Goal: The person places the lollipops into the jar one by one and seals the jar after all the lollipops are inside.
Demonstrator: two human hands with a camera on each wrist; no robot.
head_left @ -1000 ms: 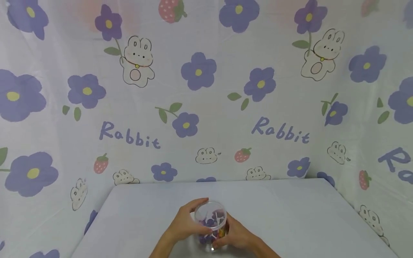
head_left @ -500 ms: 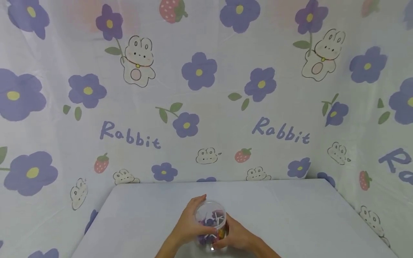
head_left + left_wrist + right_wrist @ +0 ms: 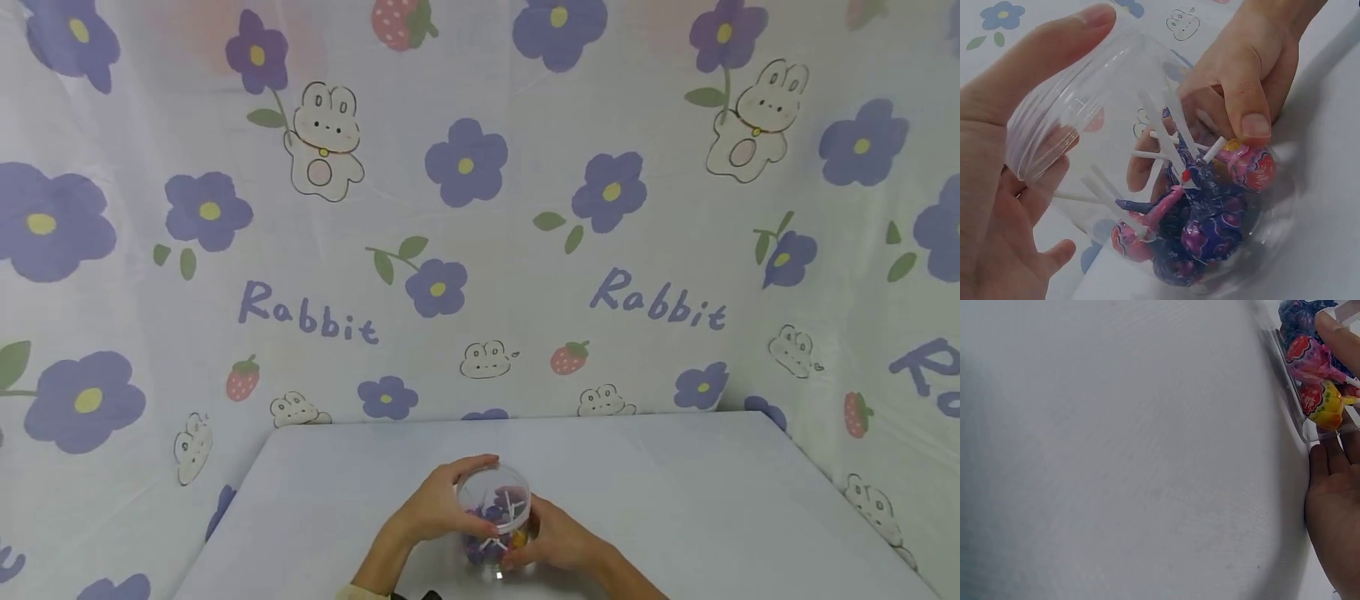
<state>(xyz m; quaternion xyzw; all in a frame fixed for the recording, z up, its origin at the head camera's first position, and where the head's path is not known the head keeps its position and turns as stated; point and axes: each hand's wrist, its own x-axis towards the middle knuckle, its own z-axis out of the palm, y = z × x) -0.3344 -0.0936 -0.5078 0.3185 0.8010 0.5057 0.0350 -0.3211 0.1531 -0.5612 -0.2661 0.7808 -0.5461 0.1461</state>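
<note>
A clear plastic jar point(image 3: 474, 557) with a round, ridged clear lid point(image 3: 1060, 119) stands on the white table, tilted in the left wrist view. Inside it lie several wrapped lollipops point(image 3: 1213, 237), purple, pink and yellow, with white sticks. My left hand point(image 3: 438, 507) grips the lid at the top from the left, thumb on the near side and fingers at the far side. Lower down, my right hand point(image 3: 561, 537) holds the jar's body from the right, its thumb in front. The fingers behind the jar are partly seen through the plastic.
The white table point(image 3: 675, 492) stretches out around the jar to both sides and behind. A curtain point(image 3: 480, 242) printed with flowers, rabbits and strawberries hangs along the back and sides of the table.
My left hand's fingers slid back a little around the lid, then forward again, the forearm swinging with them. The right hand and jar stay in place. The head view has shifted slightly.
</note>
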